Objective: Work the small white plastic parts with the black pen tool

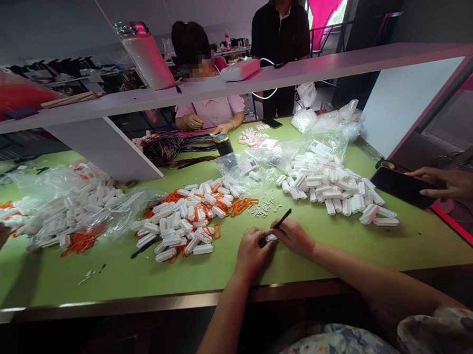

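Note:
My left hand (253,251) is closed around a small white plastic connector block (271,238), whose face shows rows of small holes. Beside it, my right hand (296,238) grips a slim black pen-like tool (283,217), its upper end pointing up and to the right. Fingers of both hands nearly meet at the block, so the tool's lower tip is hidden. Just beyond my hands lie tiny white pegs (264,209) in a loose scatter. To the left is a heap of white connector blocks (177,217) mixed with orange plastic frames (241,206).
More white blocks (327,180) spill from a clear bag at right. Another person's hand holds a dark phone (405,186) over the right edge. A shelf (200,93) spans the green table (154,279). A black can (225,148) stands behind; two people are beyond.

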